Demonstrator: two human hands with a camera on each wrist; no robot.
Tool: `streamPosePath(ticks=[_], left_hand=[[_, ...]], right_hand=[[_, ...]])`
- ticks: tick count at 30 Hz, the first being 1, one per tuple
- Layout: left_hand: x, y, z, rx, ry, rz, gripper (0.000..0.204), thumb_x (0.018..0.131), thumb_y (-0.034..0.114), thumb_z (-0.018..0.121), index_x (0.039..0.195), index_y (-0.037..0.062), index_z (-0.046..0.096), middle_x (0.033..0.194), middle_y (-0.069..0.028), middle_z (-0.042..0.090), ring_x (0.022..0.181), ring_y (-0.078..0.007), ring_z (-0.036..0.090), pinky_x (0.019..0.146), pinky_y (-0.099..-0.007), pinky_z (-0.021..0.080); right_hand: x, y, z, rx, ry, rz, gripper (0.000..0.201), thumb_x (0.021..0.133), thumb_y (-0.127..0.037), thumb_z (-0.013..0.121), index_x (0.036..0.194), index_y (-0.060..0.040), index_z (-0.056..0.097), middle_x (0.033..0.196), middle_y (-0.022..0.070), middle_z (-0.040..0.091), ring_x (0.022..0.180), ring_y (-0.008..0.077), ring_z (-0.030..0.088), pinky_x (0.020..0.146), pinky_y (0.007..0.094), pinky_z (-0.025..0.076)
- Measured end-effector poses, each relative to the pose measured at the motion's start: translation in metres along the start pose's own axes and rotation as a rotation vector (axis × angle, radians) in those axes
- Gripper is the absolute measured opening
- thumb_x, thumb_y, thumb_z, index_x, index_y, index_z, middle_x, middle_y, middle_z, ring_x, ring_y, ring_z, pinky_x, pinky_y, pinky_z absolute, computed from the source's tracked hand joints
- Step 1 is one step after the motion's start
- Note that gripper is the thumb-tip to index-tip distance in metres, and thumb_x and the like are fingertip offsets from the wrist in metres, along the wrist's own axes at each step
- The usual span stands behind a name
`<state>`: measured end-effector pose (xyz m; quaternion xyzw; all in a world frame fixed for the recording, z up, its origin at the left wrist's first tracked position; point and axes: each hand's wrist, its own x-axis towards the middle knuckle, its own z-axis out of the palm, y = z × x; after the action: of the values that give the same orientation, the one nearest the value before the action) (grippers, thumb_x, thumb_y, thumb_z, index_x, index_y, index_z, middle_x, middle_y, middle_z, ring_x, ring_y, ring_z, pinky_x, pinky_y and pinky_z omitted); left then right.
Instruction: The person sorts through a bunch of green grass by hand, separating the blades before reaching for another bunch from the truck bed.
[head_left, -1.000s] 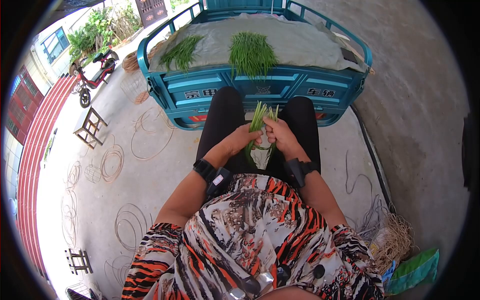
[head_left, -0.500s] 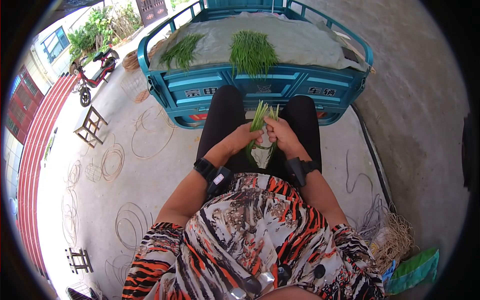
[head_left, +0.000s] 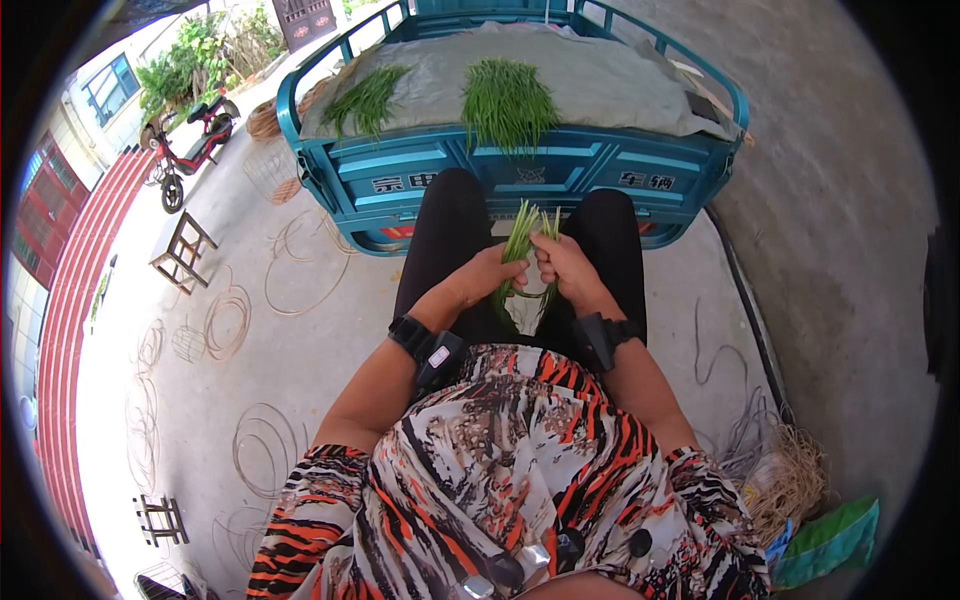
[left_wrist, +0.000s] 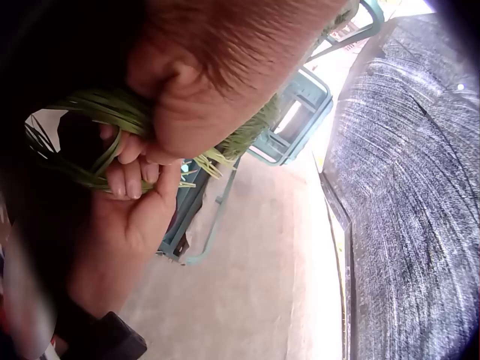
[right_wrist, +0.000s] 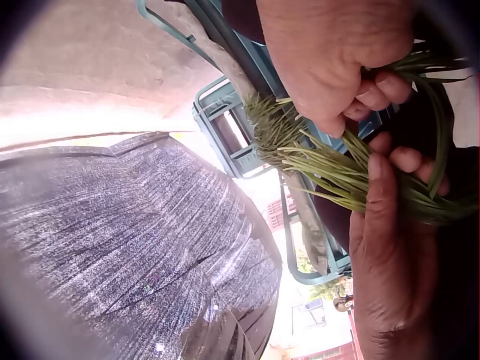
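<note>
In the head view, my left hand (head_left: 488, 272) grips a bunch of green chives (head_left: 517, 240) between my thighs, cut ends pointing up and away. The right wrist view shows the left thumb (right_wrist: 380, 184) laid across the bunch. Close beside it, my right hand (head_left: 566, 266) pinches a few chive strands with curled fingers. In the left wrist view those strands (left_wrist: 52, 154) loop between both hands. The tips of the right fingers (left_wrist: 129, 180) sit right at the left hand, partly hidden by it.
A blue cargo tricycle (head_left: 400, 190) stands ahead, its bed covered by a grey sheet (head_left: 610, 90). On it lie a large chive pile (head_left: 508, 100) and a smaller pile (head_left: 366, 100). To the left are a wooden stool (head_left: 182, 250) and wire coils (head_left: 228, 322); dried straw (head_left: 790, 470) lies at lower right.
Both hands keep their hold on the chives with hardly any movement. The head view has shifted very slightly.
</note>
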<state>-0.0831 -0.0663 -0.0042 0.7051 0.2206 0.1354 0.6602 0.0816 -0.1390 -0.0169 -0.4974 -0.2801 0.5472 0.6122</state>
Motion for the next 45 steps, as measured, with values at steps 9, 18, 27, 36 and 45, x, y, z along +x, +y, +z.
streamPosePath(ticks=[9, 18, 27, 36, 45], left_hand=[[-0.0014, 0.0021, 0.0012, -0.015, -0.012, -0.004, 0.02, 0.089, 0.017, 0.056, 0.101, 0.0016, 0.054, 0.082, -0.0043, 0.059, 0.076, -0.012, 0.057, 0.068, -0.0265, 0.048], [-0.0003, 0.0015, 0.0013, -0.029, -0.006, -0.03, 0.019, 0.089, 0.017, 0.057, 0.099, 0.002, 0.053, 0.081, -0.0042, 0.059, 0.074, -0.0123, 0.057, 0.065, -0.0271, 0.048], [0.0008, -0.0011, 0.0, -0.001, -0.016, -0.015, 0.019, 0.09, 0.017, 0.056, 0.101, 0.0024, 0.054, 0.082, -0.0043, 0.059, 0.075, -0.0122, 0.057, 0.066, -0.0269, 0.048], [-0.0013, 0.002, 0.0011, -0.012, -0.01, -0.009, 0.019, 0.09, 0.017, 0.056, 0.102, 0.0024, 0.054, 0.082, -0.0044, 0.059, 0.077, -0.0122, 0.057, 0.067, -0.0269, 0.048], [-0.0003, 0.0013, 0.0006, -0.016, -0.024, -0.001, 0.019, 0.09, 0.017, 0.056, 0.102, 0.0023, 0.053, 0.083, -0.0046, 0.059, 0.076, -0.0125, 0.057, 0.065, -0.0272, 0.049]], right_hand=[[-0.0023, -0.002, 0.0018, -0.009, 0.009, -0.01, 0.022, 0.085, -0.026, 0.06, 0.077, -0.012, 0.046, 0.061, -0.0057, 0.038, 0.044, 0.0047, 0.033, 0.04, 0.0225, 0.025], [-0.0029, -0.0023, 0.0028, -0.005, 0.022, -0.014, 0.021, 0.085, -0.024, 0.06, 0.075, -0.0109, 0.046, 0.061, -0.005, 0.041, 0.045, 0.0041, 0.034, 0.039, 0.0218, 0.025], [0.001, 0.001, 0.0002, -0.013, 0.016, -0.017, 0.022, 0.084, -0.025, 0.06, 0.074, -0.0113, 0.046, 0.06, -0.0045, 0.04, 0.044, 0.0054, 0.034, 0.04, 0.0226, 0.025], [-0.0002, 0.0004, 0.0008, -0.004, 0.015, -0.001, 0.021, 0.086, -0.026, 0.059, 0.076, -0.0124, 0.046, 0.06, -0.0063, 0.036, 0.045, 0.0049, 0.031, 0.041, 0.0229, 0.024], [-0.003, -0.0025, 0.0034, -0.021, 0.02, 0.002, 0.019, 0.087, -0.026, 0.058, 0.079, -0.0124, 0.047, 0.06, -0.0069, 0.035, 0.046, 0.0045, 0.031, 0.041, 0.0225, 0.024]])
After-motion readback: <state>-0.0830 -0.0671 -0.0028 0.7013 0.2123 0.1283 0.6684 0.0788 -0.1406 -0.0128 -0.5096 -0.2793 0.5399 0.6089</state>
